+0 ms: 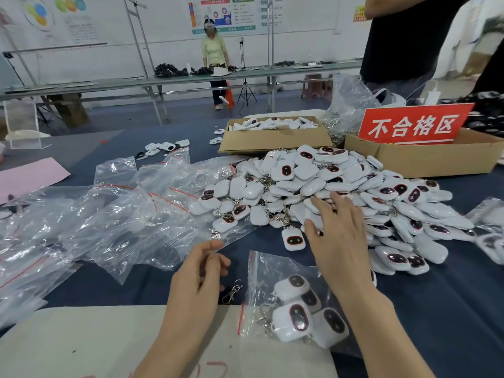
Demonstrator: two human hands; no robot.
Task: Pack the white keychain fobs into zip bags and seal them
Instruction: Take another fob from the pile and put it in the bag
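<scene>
Right hand, fingers spread and empty, over the heaped white keychain fobs mid-bench; left hand loosely curled, empty. Fobs look light, glossy, likely slippery: pinch the edges.

fobs in the pile right of centre: white hard plastic, glossy and smooth, with dark shiny oval insets. the rings among them look like bright metal. loose clasp near the middle is shiny metal. empty zip bags on the left – thin clear plastic film, crinkled, catching glare. filled bag near – same clear film. table cover is dark blue, matt, cloth-like. far box and right box are plain brown cardboard, matt. red sign is smooth. pink sheet on the left is matt paper.
</scene>
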